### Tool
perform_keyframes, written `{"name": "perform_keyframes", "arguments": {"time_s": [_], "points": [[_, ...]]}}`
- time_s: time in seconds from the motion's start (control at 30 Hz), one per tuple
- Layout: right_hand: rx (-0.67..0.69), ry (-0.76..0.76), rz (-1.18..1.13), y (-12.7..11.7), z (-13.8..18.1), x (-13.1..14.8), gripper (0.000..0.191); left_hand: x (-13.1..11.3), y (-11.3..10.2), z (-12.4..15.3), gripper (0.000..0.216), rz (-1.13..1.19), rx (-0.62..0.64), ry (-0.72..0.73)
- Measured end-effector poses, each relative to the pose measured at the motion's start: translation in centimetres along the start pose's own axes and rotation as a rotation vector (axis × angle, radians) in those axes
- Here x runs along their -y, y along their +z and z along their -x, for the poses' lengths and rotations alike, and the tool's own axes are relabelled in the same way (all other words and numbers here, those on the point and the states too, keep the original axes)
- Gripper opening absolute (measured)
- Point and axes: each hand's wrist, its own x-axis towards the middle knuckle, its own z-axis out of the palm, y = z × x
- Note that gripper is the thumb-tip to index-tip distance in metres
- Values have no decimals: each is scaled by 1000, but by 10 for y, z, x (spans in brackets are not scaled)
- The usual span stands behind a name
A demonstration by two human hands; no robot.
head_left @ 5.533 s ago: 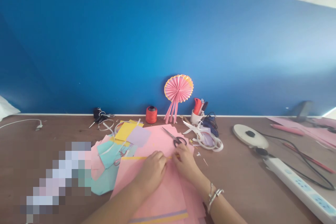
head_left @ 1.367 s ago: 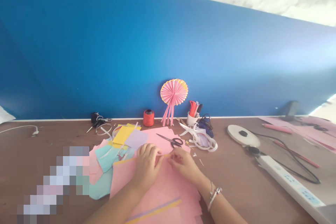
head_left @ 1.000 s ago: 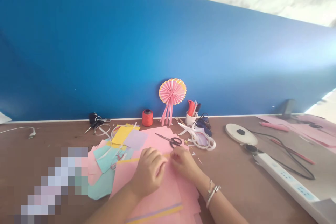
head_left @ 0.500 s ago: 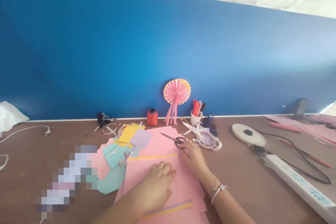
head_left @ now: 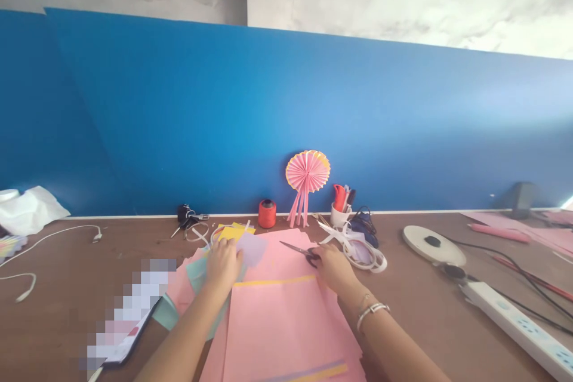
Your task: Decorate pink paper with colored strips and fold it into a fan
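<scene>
A pair of scissors (head_left: 299, 250) with dark handles lies across a stack of pink paper (head_left: 286, 322); its blades point to the far left. My right hand (head_left: 333, 265) is closed on the handles. Over the coloured paper scraps to the left, my left hand (head_left: 224, 262) reaches with its fingers slightly bent and apart. Beneath and beside it are a yellow piece (head_left: 233, 231), a lilac piece (head_left: 251, 249) and teal paper (head_left: 197, 271), partly covered by the hand. The top pink sheet has a yellow strip (head_left: 275, 280) along its far edge.
A pleated pink paper rosette (head_left: 308, 172) leans on the blue partition. A red thread spool (head_left: 267, 213), a white cup of tools (head_left: 340, 215) and a coil of white ribbon (head_left: 364, 256) stand near. At right lie a round white lid-like disc (head_left: 432, 245) and a power strip (head_left: 519, 328).
My left hand has left the pink sheet and moved far left onto the coloured scraps. My right hand has closed around the scissors' handles. The view has tilted upward.
</scene>
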Motion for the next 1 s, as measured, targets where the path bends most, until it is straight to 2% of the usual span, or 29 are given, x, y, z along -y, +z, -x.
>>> {"name": "perform_keyframes", "arguments": {"time_s": [0.17, 0.3, 0.43, 0.53, 0.63, 0.7, 0.8, 0.87, 0.97, 1.0], "points": [[42, 22, 41, -1, -14, 5, 17, 4, 16, 3, 35, -69, -6, -46], [-46, 12, -50, 4, -19, 3, 31, 2, 18, 5, 33, -62, -37, -82], [-210, -36, -467, 16, -27, 3, 46, 2, 16, 7, 41, -20, -71, -64], [-169, -23, -802, 25, -31, 8, 44, 3, 19, 7, 49, 10, -55, -89], [-136, 35, -959, 24, -28, 17, 46, 5, 23, 5, 43, 95, -83, -124], [-137, 73, -996, 19, -25, 22, 47, 8, 26, 2, 30, 225, -140, -136], [-130, 110, -1036, 10, -22, 30, 40, 12, 25, -4, 12, 649, -190, -181], [-101, 126, -1081, 5, -19, 34, 36, 11, 20, -7, 16, 896, -169, -219], [-3, 119, -1149, -2, -15, 41, 34, 1, 9, -7, 34, 1099, -101, -240], [36, 112, -1153, -4, -13, 44, 33, -4, 5, -5, 36, 1243, -65, -257]]}}
